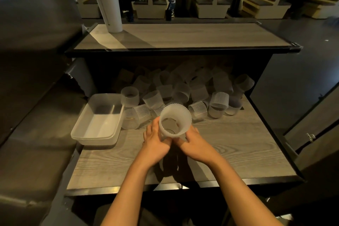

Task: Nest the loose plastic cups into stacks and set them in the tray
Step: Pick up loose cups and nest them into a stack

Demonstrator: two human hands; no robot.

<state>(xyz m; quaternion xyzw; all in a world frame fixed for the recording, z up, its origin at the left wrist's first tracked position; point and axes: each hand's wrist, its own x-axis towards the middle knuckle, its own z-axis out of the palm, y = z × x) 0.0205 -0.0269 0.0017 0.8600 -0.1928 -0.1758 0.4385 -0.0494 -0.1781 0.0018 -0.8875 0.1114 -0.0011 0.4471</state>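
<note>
A short nested stack of frosted ribbed plastic cups (175,120) is held upright above the wooden table, mouth toward me. My left hand (156,142) grips its left side and base. My right hand (194,142) holds its right side from below. A clear rectangular plastic tray (117,126) sits to the left on the table with nothing in it. Several loose cups (183,91) lie tumbled in a heap behind my hands, under the upper shelf.
A wooden upper shelf (183,36) overhangs the back of the heap, with a tall white cup stack (106,0) on its left end. Dark panels flank the table (238,148). People and booth seats are far behind.
</note>
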